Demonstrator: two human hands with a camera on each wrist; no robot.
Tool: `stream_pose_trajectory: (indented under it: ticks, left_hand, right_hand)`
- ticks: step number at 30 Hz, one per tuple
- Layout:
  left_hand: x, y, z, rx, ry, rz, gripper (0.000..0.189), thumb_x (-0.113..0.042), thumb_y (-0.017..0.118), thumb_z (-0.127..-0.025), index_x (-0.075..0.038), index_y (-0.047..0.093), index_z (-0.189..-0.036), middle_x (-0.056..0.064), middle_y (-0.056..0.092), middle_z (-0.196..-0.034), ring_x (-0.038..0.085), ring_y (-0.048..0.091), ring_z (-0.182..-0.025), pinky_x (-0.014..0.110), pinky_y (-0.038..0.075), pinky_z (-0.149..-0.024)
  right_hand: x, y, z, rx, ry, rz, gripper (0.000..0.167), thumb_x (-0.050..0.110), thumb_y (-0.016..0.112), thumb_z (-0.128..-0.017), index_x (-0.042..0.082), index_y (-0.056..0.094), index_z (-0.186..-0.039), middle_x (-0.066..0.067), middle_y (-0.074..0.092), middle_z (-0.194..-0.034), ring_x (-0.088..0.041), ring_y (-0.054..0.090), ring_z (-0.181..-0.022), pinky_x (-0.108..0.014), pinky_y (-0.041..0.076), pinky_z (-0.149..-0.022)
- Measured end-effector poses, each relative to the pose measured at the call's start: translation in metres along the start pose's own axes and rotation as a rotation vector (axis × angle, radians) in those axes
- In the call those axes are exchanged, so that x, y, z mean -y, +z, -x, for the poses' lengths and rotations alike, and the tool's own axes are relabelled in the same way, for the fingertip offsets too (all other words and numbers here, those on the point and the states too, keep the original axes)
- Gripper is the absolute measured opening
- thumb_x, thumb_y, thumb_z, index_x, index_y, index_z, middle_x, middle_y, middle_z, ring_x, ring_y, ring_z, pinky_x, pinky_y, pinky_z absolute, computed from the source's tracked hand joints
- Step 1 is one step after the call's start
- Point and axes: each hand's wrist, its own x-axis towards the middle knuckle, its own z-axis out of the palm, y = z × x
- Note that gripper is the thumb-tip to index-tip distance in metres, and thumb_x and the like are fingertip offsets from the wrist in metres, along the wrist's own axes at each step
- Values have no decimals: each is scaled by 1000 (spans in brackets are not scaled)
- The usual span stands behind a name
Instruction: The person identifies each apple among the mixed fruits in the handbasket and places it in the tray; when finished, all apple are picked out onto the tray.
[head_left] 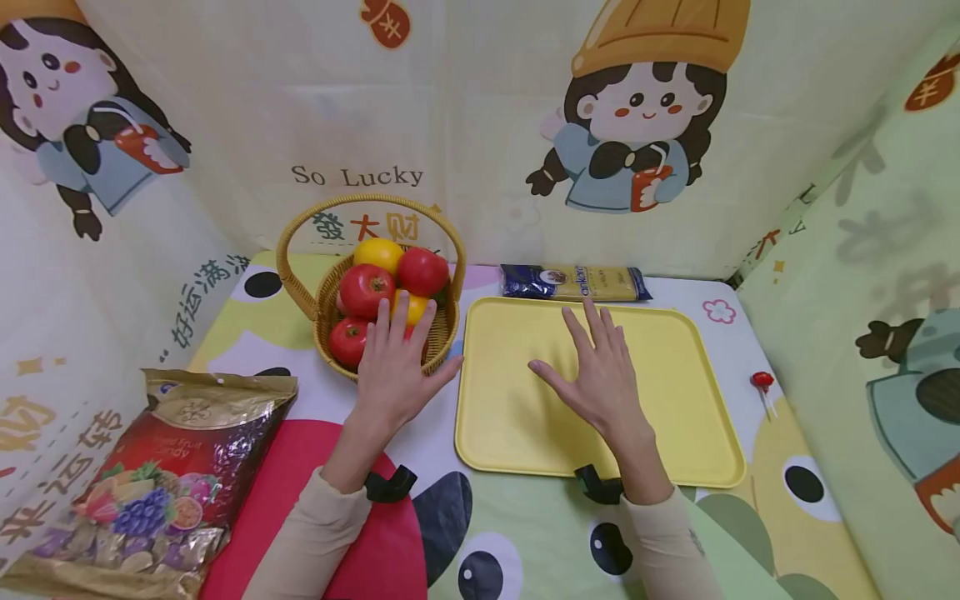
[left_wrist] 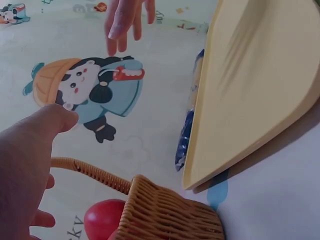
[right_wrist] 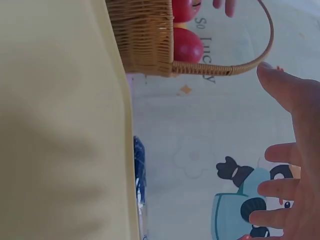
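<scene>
My left hand (head_left: 395, 367) hovers with spread fingers by the front right of a wicker basket (head_left: 327, 321), hiding part of the fruit in it. Inside the basket are red apples (head_left: 366, 290) and yellow-orange fruit (head_left: 377, 252). Above a yellow tray (head_left: 675, 400) my right hand (head_left: 600, 375) is held with its fingers spread, casting a shadow on the tray. Neither hand holds anything. In the left wrist view the basket (left_wrist: 170, 212) lies beyond the left thumb, and in the right wrist view the tray (right_wrist: 55, 125) lies beside the right hand (right_wrist: 300, 165).
Behind the tray lies a blue and yellow packet (head_left: 573, 283) marked "ankara". A red lollipop (head_left: 762, 382) is at the tray's right. A large bag of fruit candy (head_left: 165, 467) lies at the left. Printed cloth walls (head_left: 487, 125) enclose the table on the back and sides.
</scene>
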Motion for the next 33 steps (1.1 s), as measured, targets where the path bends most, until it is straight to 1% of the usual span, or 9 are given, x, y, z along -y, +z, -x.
stream_pose_trajectory:
  ticks: [5,11,15,19,21,27,30,33]
  left_hand:
    - [6,-5,5,-46,-8,0,85,-61,62,-86,-25,32,-157,14,16,-168,42,13,-154,66,25,-118]
    - [13,-10,11,-81,-24,2,86,-59,63,-87,-23,31,-158,16,21,-165,44,19,-151,66,28,-117]
    - [19,-10,16,-107,-46,13,86,-56,66,-86,-21,32,-157,18,24,-164,44,23,-149,66,31,-115]
    - [27,-11,22,-144,-79,15,86,-53,68,-85,-20,33,-157,19,26,-162,45,26,-147,68,34,-112]
    - [31,-11,25,-168,-86,17,86,-52,69,-85,-19,35,-156,19,28,-161,45,28,-146,69,35,-110]
    - [42,-11,33,-221,-116,21,82,-53,66,-86,-17,38,-154,20,32,-159,45,33,-142,70,40,-103]
    - [49,-9,38,-266,-127,28,78,-51,66,-86,-16,42,-151,20,35,-156,44,38,-139,69,44,-99]
    - [55,-6,42,-308,-125,40,75,-49,66,-86,-11,47,-148,23,39,-153,46,42,-134,68,44,-97]
  right_hand:
    - [7,0,-9,-10,-24,-22,93,64,69,-82,19,37,-156,-12,22,-167,-40,23,-153,-63,23,-120]
    - [16,0,-21,-26,-64,-39,95,61,73,-80,17,37,-156,-15,26,-165,-41,29,-149,-61,30,-118]
    - [23,0,-29,-37,-94,-61,95,61,73,-79,16,37,-155,-14,27,-164,-39,29,-149,-59,30,-118]
    - [31,4,-38,-30,-122,-85,95,63,72,-79,19,37,-155,-12,28,-164,-38,28,-150,-59,31,-118]
    - [35,6,-42,-23,-130,-97,94,63,72,-79,20,37,-155,-12,29,-163,-37,29,-150,-59,33,-117]
    - [44,14,-50,9,-139,-123,92,64,71,-80,21,38,-155,-10,30,-163,-36,32,-148,-60,37,-114]
    - [48,20,-54,14,-155,-136,92,63,70,-81,22,36,-156,-11,31,-163,-35,34,-147,-60,39,-113]
    - [50,24,-58,17,-163,-149,91,62,69,-81,23,35,-156,-10,32,-162,-34,35,-146,-59,40,-112]
